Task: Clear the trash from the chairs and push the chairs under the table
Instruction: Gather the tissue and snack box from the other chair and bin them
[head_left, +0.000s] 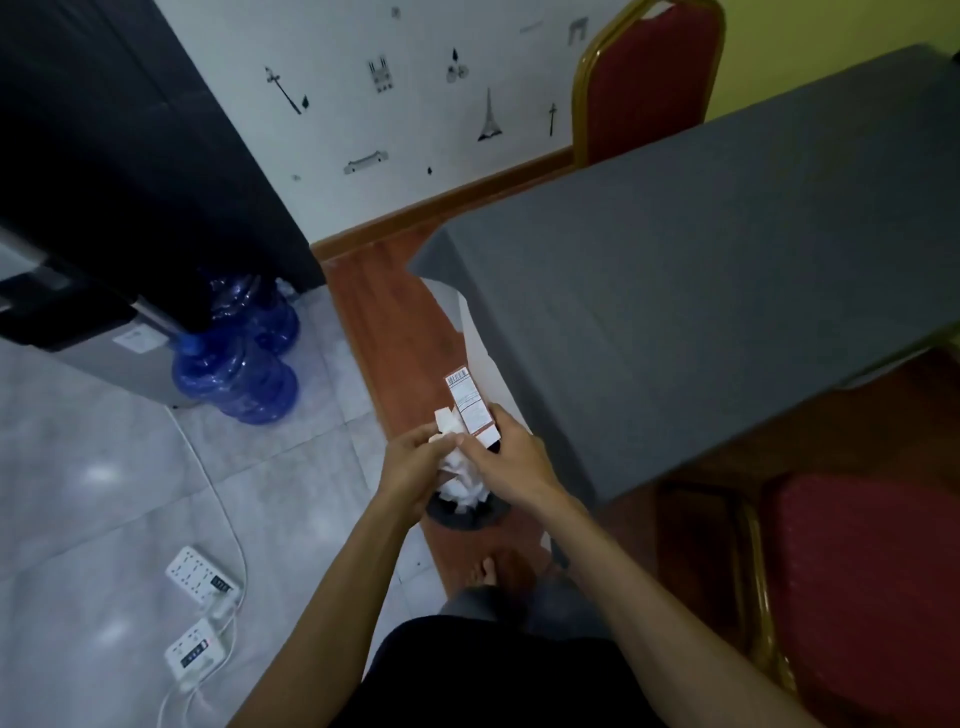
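My left hand (415, 465) and my right hand (511, 457) meet above a small dark trash bin (467, 512) on the floor. A small white carton with a barcode label (470, 408) stands up in my right hand. Crumpled white paper (460, 475) is bunched between both hands, hanging over the bin's mouth. A red chair with a gold frame (862, 582) stands at the lower right, its seat partly under the grey table (701, 291). A second red chair (649, 78) stands at the table's far side, against the wall.
Two blue water jugs (234, 364) sit on the tiled floor beside a dark dispenser (78, 312) at the left. Two white power strips (200, 613) with cables lie on the floor at the lower left. A white sheet (478, 343) hangs by the table's corner.
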